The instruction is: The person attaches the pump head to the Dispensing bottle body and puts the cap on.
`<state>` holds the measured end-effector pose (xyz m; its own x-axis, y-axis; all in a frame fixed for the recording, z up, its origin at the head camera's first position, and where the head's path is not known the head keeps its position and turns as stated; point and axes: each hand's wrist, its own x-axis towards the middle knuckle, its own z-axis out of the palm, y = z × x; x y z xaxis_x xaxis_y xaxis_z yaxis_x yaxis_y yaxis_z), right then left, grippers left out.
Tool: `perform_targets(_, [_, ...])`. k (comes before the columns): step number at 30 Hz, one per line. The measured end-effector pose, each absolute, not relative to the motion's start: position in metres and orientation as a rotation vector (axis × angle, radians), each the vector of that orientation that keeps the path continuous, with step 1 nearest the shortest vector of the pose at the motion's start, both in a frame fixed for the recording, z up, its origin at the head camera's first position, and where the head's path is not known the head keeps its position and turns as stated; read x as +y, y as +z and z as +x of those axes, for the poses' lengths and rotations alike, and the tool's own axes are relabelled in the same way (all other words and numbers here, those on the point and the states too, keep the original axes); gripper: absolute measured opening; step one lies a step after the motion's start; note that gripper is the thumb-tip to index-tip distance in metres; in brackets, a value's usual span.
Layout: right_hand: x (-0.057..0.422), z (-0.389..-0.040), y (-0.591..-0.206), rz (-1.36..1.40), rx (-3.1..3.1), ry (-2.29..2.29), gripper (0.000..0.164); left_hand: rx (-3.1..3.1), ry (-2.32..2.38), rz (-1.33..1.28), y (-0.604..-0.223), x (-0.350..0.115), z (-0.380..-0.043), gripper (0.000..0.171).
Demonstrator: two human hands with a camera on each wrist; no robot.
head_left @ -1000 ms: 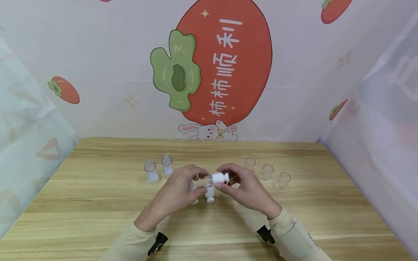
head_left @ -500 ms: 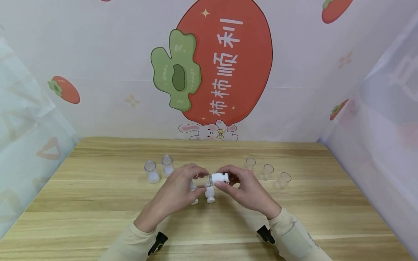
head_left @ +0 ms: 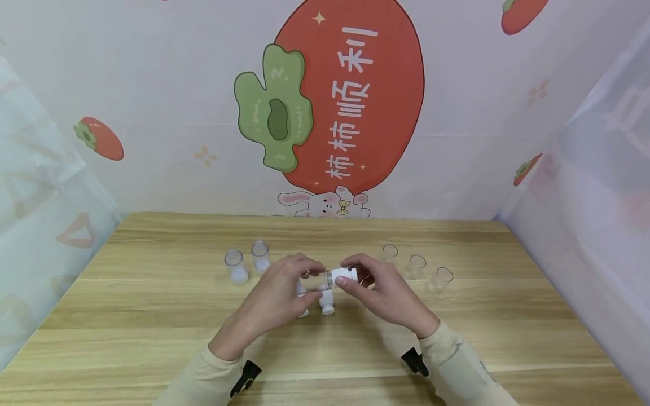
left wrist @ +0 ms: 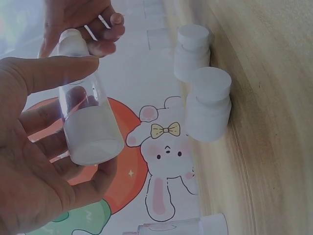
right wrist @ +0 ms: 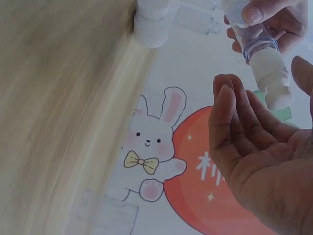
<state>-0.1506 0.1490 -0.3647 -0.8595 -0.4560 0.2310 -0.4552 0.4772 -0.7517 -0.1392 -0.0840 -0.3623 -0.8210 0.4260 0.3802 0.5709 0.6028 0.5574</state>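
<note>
My left hand (head_left: 274,293) grips a clear bottle (left wrist: 93,132) with white in its lower part. The bottle lies on its side above the table in the head view, its mouth toward my right hand (head_left: 386,293). A white stepped pump top (right wrist: 271,73) sits at the ringed neck. My right fingers and thumb stand around this top; the right wrist view shows a gap between them and it, while the thumb overlaps it in the head view. Below the hands stand two white pump tops (left wrist: 210,103) (head_left: 326,303), one partly hidden by my left hand.
Two clear bottles (head_left: 236,270) with white bottoms stand at the back left of the wooden table (head_left: 152,316). Three clear caps (head_left: 416,268) stand in a slanting row to the right. A printed cloth wall (head_left: 167,186) closes off the back and sides.
My right thumb has moved up over the white top, and the right hand has shifted slightly. My left hand and the bottle have stayed in place.
</note>
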Motion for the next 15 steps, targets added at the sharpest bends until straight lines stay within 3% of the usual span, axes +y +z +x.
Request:
perform_targets(7, [0.1525, -0.1519, -0.3629, -1.016, 2.633, -1.514, 0.043, -2.625, -1.119, -0.821, -0.3633, -0.0855, -0.1403, 0.033])
perform_targets(15, [0.1521, -0.1528, -0.3649, -1.139, 2.587, -1.585, 0.038, -2.62, -1.219, -0.842, -0.3649, -0.087, -0.1414, 0.031])
